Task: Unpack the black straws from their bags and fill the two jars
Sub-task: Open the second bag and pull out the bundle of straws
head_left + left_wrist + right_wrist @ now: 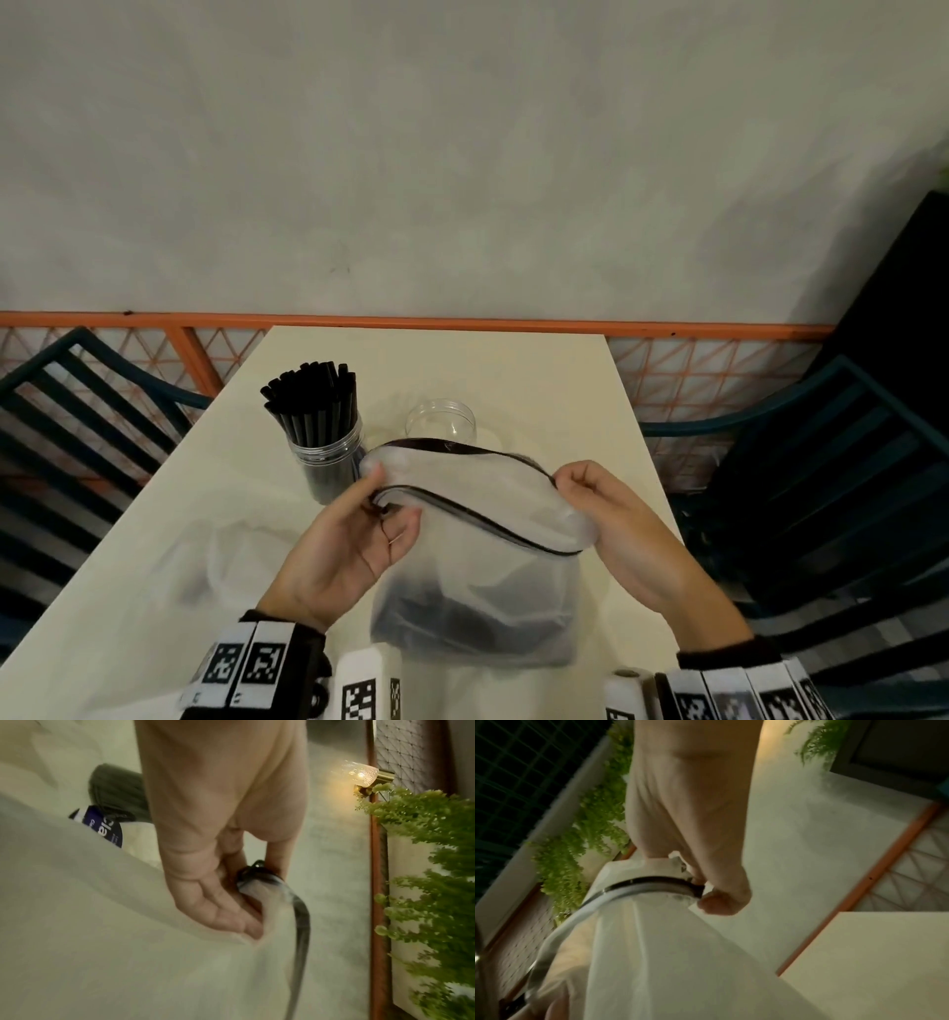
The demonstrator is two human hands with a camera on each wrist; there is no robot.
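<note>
A frosted white bag [477,580] with a black zip strip along its mouth stands on the cream table [554,390], dark straws dimly showing through its lower half. My left hand [380,509] pinches the mouth's left end; in the left wrist view the left hand [254,882] holds the black strip of the bag [128,943]. My right hand [570,483] pinches the right end, and the right wrist view has the right hand [706,896] gripping the bag [667,953] at its rim. The mouth gapes between them. Behind stand a clear jar [326,457] full of black straws [313,401] and an empty clear jar [441,421].
A crumpled empty clear bag [226,555] lies on the table left of my left hand. Dark slatted chairs [77,426] flank the table on both sides. An orange rail [462,322] and a grey wall run behind it. Tagged wristbands show at the bottom.
</note>
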